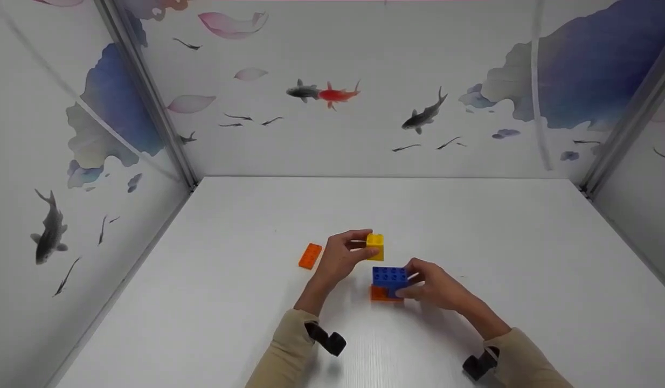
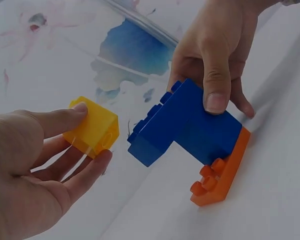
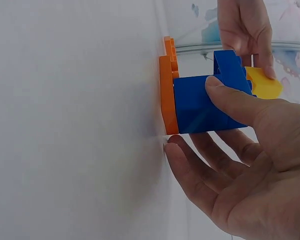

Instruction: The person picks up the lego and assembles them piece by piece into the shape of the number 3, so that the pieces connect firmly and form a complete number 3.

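My left hand point(image 1: 340, 256) pinches a yellow toy brick point(image 2: 92, 127) between thumb and fingers, raised just behind and above the blue stack. My right hand point(image 1: 435, 285) holds the blue bricks point(image 2: 190, 117), its thumb on the near face and its fingers round the other side. The upper blue brick shows two rows of studs on top and overhangs the lower blue part to one side. Beneath them, a flat orange brick point(image 2: 222, 172) carries the lower blue part at one end, with several bare studs at its other end. The yellow brick is apart from the blue ones.
A second flat orange brick point(image 1: 310, 256) lies on the white table point(image 1: 246, 226), left of my left hand. White panels painted with fish and petals point(image 1: 365, 43) enclose the table at the back and sides. A black strap point(image 1: 327, 338) hangs at the left wrist.
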The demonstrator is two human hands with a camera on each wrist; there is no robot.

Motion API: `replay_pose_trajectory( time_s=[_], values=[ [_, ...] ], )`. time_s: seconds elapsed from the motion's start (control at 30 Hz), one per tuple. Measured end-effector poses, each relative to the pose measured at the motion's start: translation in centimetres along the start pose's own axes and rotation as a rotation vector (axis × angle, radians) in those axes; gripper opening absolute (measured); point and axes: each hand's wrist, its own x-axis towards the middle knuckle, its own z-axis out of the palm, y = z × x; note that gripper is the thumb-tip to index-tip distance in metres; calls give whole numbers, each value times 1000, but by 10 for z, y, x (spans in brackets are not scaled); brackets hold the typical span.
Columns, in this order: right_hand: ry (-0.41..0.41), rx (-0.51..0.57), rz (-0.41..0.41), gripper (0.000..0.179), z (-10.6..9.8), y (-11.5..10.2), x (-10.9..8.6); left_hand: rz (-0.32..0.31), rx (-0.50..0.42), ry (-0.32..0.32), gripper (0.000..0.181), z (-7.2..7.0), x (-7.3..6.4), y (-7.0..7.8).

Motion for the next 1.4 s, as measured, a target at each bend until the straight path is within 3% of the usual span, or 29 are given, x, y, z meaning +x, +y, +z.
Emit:
replay_pose_trajectory(
  time_s=[0.2,0.5,0.97,1.4],
  values=[
    [1,-10,-18,35,-2,-2,-1,37,40,-36,46,8,-5,7],
    [-13,2,-47,34,-1,0,-2,25,65,-74,47,19,-9,5],
    [-6,3,-62,35,-1,2,-2,50,39,-145,43,27,-10,0],
    [-11,-16,-72,48,-1,2,-2,60,8,-168,42,31,-9,-7]
  ],
)
